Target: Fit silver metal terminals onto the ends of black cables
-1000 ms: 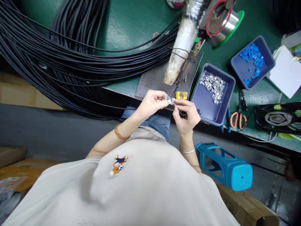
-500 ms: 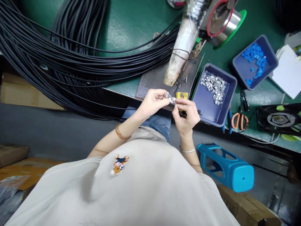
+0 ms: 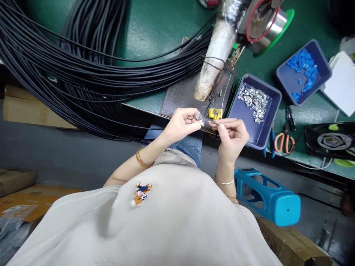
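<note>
My left hand (image 3: 181, 125) is closed in a pinch, with a small silvery-grey piece (image 3: 199, 116) at its fingertips; its exact kind is too small to tell. To its right, my right hand (image 3: 232, 137) pinches a thin dark sliver (image 3: 214, 122) that points left. A gap separates the two sets of fingertips. Just beyond the right fingers sits a yellow block (image 3: 215, 113) at the bench edge. Close by on the right, a grey-blue bin (image 3: 235, 123) holds many small silvery metal shells (image 3: 253, 101).
Black cable coils (image 3: 111, 79) cover the left of the green bench (image 3: 155, 33). A soldering wire spool (image 3: 273, 31) and a wrapped white tube (image 3: 215, 55) stand above my hands. Rightward are a bin of blue parts (image 3: 318, 85), orange-handled scissors (image 3: 285, 143) and a fan (image 3: 332, 140). A blue stool (image 3: 285, 207) stands below.
My hands were together at the small silvery piece. The right hand has moved away to the right with the thin sliver, while the left hand has stayed nearly in place.
</note>
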Tool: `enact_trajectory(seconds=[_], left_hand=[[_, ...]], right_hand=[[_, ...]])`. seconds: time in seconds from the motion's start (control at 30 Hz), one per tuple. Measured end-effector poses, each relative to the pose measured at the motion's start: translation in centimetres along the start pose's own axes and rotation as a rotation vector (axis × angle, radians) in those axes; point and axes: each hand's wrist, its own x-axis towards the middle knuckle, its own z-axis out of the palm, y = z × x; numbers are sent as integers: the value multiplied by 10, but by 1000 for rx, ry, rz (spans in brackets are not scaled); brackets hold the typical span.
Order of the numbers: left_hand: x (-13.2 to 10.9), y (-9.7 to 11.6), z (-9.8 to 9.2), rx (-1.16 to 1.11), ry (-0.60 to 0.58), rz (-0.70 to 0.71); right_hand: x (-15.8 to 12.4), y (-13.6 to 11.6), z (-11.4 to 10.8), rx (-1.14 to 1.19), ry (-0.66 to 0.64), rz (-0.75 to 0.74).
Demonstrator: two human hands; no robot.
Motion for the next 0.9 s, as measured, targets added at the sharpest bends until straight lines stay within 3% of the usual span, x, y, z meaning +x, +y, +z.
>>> enact_trajectory(seconds=[0.7, 0.8, 0.9], left_hand=[[-8, -4, -2, 6, -54, 7], [-9, -4, -2, 2, -39, 14], [-10, -5, -3, -3, -47, 10]], right_hand=[[-6, -8, 1, 106, -79, 86], [-7, -7, 2, 71, 5, 57], [-8, -6, 3, -82, 83, -77]])
